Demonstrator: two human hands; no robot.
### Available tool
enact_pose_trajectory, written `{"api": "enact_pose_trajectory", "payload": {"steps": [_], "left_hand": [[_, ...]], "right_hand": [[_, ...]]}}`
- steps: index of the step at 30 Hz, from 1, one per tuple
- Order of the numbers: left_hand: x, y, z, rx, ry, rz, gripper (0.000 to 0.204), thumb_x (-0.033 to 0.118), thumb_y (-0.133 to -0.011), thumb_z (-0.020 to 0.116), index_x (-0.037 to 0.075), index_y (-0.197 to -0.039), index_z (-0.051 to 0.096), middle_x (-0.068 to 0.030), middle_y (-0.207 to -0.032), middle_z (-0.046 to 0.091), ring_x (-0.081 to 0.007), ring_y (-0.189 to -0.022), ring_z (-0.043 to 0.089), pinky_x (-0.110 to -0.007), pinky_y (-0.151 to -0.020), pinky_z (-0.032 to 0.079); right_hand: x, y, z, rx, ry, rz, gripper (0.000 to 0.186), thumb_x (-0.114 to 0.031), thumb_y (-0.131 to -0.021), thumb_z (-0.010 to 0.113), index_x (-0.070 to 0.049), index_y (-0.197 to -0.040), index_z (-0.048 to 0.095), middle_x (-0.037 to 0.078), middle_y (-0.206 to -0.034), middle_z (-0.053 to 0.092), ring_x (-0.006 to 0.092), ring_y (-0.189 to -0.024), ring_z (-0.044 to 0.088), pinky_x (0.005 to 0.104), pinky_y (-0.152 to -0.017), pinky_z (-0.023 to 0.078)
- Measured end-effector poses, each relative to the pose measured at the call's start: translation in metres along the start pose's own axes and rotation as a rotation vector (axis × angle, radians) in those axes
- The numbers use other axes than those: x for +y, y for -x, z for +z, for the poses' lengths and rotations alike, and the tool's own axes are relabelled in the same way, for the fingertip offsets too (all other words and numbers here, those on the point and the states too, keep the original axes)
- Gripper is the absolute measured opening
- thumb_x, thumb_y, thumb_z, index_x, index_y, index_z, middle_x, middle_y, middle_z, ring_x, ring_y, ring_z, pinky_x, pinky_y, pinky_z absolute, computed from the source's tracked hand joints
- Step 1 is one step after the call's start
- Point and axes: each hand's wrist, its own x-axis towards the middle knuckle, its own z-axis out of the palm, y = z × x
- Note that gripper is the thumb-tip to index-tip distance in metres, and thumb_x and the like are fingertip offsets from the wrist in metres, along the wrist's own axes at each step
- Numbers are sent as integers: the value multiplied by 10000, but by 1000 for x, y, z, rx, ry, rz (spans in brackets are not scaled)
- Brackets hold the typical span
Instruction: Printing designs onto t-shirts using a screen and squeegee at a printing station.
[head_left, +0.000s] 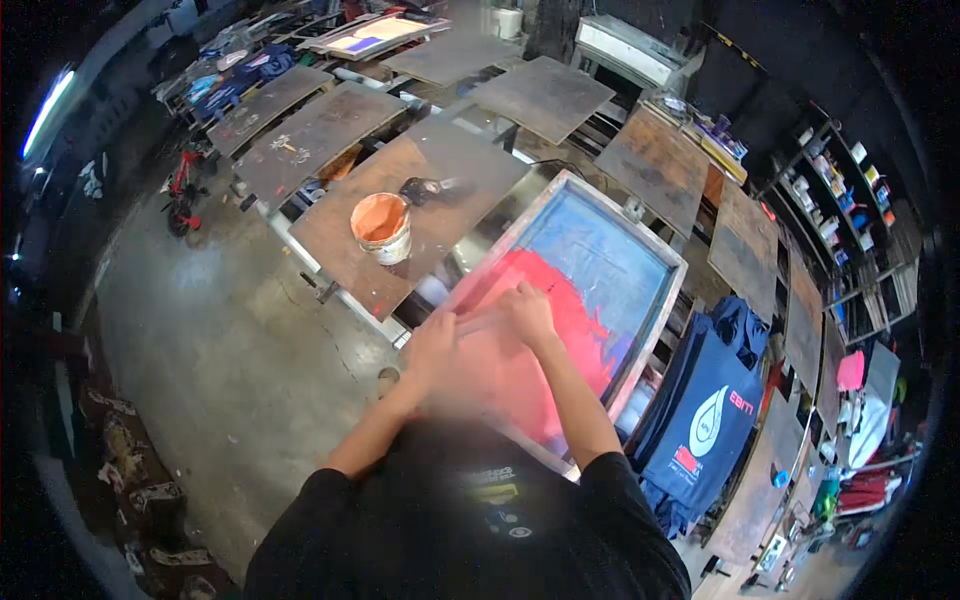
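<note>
Red ink [540, 300] covers the lower half of the blue mesh in a metal-framed printing screen [655, 250], which lies flat on the press right in front of the person. Both hands grip a squeegee [480, 322] laid across the near part of the ink: the left hand [432, 345] is closed around its left end, the right hand [527, 308] is wrapped over its right end, fingers curled down onto the bar. The tool itself is blurred, so I cannot make out its blade edge.

Just beyond the frame's left corner, an ink bucket [382, 228] smeared orange-pink stands on a brown wooden platen [340, 230], with a dark, crumpled thing near it that I cannot identify. More bare platens fan out around the press. To the right, a dark blue printed shirt [710, 420] hangs just beside the frame.

From where I stand, the risk looks like uneven pressure: if one hand bears down harder, the squeegee could skew and leave a streaked or patchy pass. Ink pushed past the frame's right edge could also spot the hanging shirt.
</note>
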Motion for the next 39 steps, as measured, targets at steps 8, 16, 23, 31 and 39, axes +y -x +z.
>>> {"api": "enact_pose_trajectory", "payload": {"steps": [8,16,23,31,39], "left_hand": [[31,37,-23,-263,-127,19,201,102,-928,470,-15,-1080,532,-221,-954,649,-416,-902,640,-507,-759,519],[25,37,-40,-555,16,27,292,195,-903,603,2,-1105,520,-238,-906,660,-426,-858,654,-521,-739,515],[6,2,-36,-422,175,126,426,300,-781,789,53,-1061,584,-176,-886,691,-393,-832,676,-493,-726,524],[-9,-14,-29,-525,147,203,447,302,-734,805,63,-1049,596,-174,-946,689,-391,-918,665,-506,-759,504],[-44,-96,-4,-386,150,433,568,279,-692,847,123,-1167,578,-145,-907,675,-380,-865,659,-470,-707,513]], "right_hand": [[-30,63,-3,88,6,172,111,-136,-677,704,-175,-772,662,-32,-849,633,203,-889,593,356,-738,531],[-51,72,-44,-266,47,257,54,-187,-694,713,-161,-739,700,8,-783,667,224,-864,643,376,-687,567],[-37,58,-46,-386,-25,318,266,-369,-661,795,-136,-754,711,94,-798,704,288,-821,691,438,-701,570],[-45,73,-42,-444,-147,411,416,-476,-703,756,-125,-917,696,160,-865,703,363,-864,681,502,-738,539],[-27,42,-14,-192,-66,601,403,-463,-665,811,-161,-879,652,95,-811,698,322,-791,692,483,-675,537]]}}
